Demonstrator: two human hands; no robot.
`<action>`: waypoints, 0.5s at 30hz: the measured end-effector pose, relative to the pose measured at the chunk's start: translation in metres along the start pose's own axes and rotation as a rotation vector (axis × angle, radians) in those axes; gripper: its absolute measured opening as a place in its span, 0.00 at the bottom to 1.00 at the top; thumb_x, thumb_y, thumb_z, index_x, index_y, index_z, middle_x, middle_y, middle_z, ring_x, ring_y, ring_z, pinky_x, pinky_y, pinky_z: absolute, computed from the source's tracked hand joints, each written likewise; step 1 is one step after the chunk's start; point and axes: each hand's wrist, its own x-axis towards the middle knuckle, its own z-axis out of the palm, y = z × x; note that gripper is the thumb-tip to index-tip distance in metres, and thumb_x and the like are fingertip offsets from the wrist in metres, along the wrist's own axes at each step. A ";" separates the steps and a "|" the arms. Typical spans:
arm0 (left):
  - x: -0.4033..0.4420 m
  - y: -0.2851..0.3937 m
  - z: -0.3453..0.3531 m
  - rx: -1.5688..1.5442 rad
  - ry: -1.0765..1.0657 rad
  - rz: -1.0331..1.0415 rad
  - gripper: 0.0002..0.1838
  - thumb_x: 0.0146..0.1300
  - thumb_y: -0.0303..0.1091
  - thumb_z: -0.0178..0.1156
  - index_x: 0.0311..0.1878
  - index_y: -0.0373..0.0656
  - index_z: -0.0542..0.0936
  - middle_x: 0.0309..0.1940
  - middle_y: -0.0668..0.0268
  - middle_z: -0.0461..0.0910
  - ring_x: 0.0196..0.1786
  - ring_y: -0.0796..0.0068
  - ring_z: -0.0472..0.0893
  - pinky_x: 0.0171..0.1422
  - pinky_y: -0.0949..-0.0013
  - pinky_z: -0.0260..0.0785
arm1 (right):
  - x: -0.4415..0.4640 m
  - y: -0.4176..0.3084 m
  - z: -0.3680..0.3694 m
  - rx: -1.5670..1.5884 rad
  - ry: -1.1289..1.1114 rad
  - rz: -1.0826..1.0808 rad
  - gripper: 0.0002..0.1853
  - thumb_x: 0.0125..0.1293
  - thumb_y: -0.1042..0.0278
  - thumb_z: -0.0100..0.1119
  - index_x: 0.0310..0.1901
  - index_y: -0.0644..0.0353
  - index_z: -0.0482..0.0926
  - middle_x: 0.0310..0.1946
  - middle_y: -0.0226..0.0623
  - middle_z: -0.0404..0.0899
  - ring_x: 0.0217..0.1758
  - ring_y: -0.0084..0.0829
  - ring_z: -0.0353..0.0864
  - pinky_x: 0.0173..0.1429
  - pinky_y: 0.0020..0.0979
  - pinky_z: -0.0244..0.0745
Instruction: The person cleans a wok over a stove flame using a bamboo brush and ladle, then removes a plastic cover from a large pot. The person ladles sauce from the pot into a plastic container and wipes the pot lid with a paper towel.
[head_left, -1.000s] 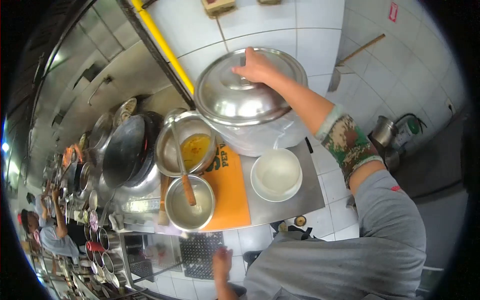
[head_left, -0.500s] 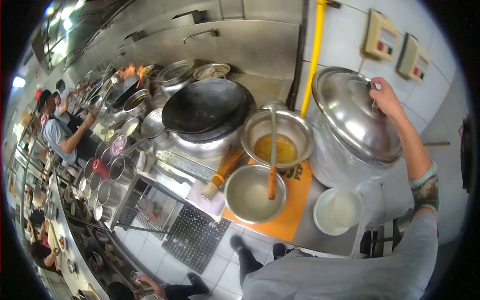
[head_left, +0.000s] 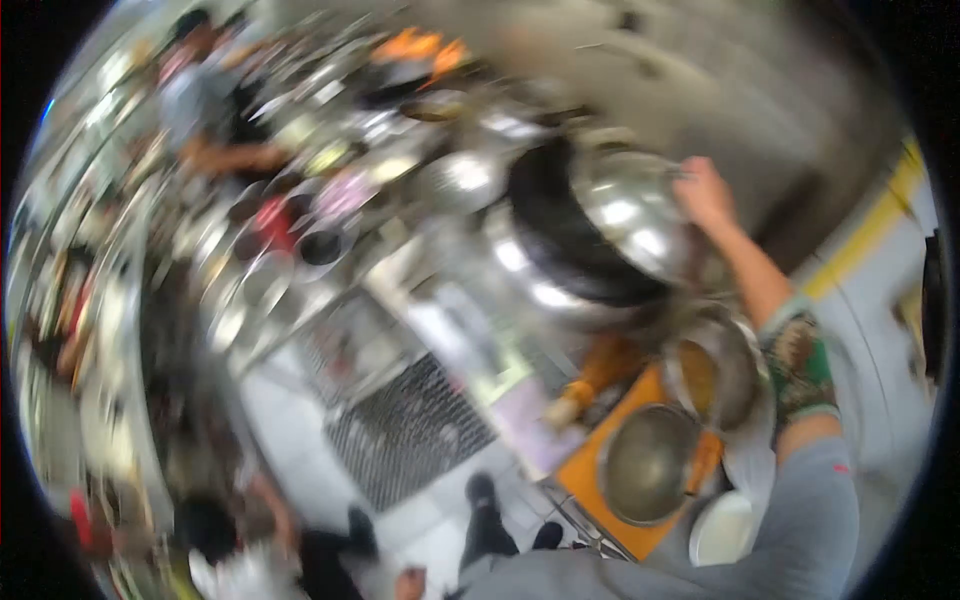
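Metal lid (head_left: 632, 215) is in my right hand (head_left: 703, 192), fingers closed on its handle, held up beside the black wok (head_left: 560, 225) and overlapping its right side in view; contact unclear, motion blur. Left hand (head_left: 410, 583) low at the bottom of view, well apart from everything on the counter; can't tell if open or closed. Toward me from the lid: bowl with yellowish liquid (head_left: 692, 382), then a steel bowl (head_left: 648, 468) on the orange mat (head_left: 585, 478), near its front edge. Wooden ladle handle (head_left: 704, 463) lies over that bowl's right rim. White bowl (head_left: 722, 528) right of the mat, brush (head_left: 595, 385) left of it. Flames (head_left: 420, 52) and a co-worker (head_left: 205, 105) farther left.
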 end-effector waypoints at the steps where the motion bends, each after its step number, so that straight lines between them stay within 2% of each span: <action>1: -0.014 0.000 -0.001 0.148 0.037 -0.024 0.22 0.62 0.50 0.57 0.44 0.38 0.82 0.45 0.52 0.82 0.50 0.52 0.80 0.56 0.55 0.70 | 0.007 -0.011 0.025 -0.001 -0.004 -0.046 0.24 0.57 0.62 0.55 0.55 0.60 0.72 0.52 0.51 0.77 0.57 0.49 0.75 0.60 0.42 0.68; 2: -0.034 0.009 -0.009 0.067 0.049 -0.115 0.23 0.63 0.51 0.54 0.44 0.40 0.82 0.45 0.49 0.81 0.51 0.51 0.79 0.57 0.55 0.69 | 0.017 -0.019 0.048 0.022 -0.107 -0.031 0.26 0.57 0.62 0.54 0.58 0.61 0.71 0.55 0.51 0.75 0.60 0.49 0.73 0.62 0.41 0.67; 3: -0.044 -0.010 -0.004 0.075 0.035 -0.116 0.23 0.63 0.52 0.54 0.46 0.41 0.82 0.45 0.50 0.81 0.51 0.50 0.78 0.58 0.55 0.68 | 0.048 0.013 0.100 -0.062 -0.050 -0.195 0.27 0.57 0.59 0.54 0.58 0.63 0.69 0.56 0.53 0.73 0.59 0.50 0.73 0.59 0.42 0.69; 5: -0.078 -0.014 -0.007 0.019 0.050 -0.304 0.23 0.63 0.52 0.55 0.45 0.41 0.82 0.47 0.52 0.81 0.53 0.52 0.77 0.59 0.58 0.68 | 0.107 0.065 0.182 -0.048 -0.096 -0.279 0.25 0.62 0.57 0.50 0.57 0.65 0.69 0.56 0.56 0.72 0.58 0.50 0.74 0.59 0.42 0.67; 6: -0.086 -0.015 -0.011 0.012 0.039 -0.346 0.23 0.62 0.52 0.55 0.46 0.41 0.82 0.48 0.53 0.80 0.54 0.53 0.77 0.60 0.59 0.67 | 0.117 0.071 0.199 -0.102 -0.167 -0.184 0.25 0.63 0.56 0.50 0.57 0.64 0.67 0.55 0.56 0.73 0.58 0.52 0.73 0.59 0.44 0.66; 9: -0.124 -0.026 0.000 -0.026 -0.014 -0.518 0.23 0.62 0.52 0.56 0.46 0.41 0.82 0.49 0.54 0.80 0.55 0.54 0.76 0.61 0.59 0.67 | 0.104 0.056 0.227 -0.124 -0.144 -0.188 0.26 0.63 0.55 0.49 0.58 0.64 0.66 0.54 0.55 0.74 0.58 0.54 0.73 0.59 0.46 0.66; 12: -0.140 -0.068 0.034 -0.065 -0.049 -0.577 0.23 0.61 0.52 0.56 0.46 0.40 0.82 0.49 0.53 0.80 0.55 0.54 0.77 0.61 0.60 0.67 | 0.120 0.072 0.259 -0.206 -0.179 -0.147 0.26 0.64 0.53 0.49 0.58 0.63 0.66 0.54 0.54 0.74 0.58 0.54 0.72 0.58 0.47 0.66; 15: -0.145 -0.051 0.031 -0.128 -0.091 -0.578 0.23 0.61 0.52 0.57 0.47 0.40 0.81 0.49 0.53 0.80 0.54 0.54 0.77 0.60 0.60 0.67 | 0.132 0.085 0.273 -0.245 -0.166 -0.109 0.26 0.64 0.53 0.50 0.58 0.63 0.66 0.53 0.54 0.75 0.57 0.54 0.73 0.59 0.47 0.65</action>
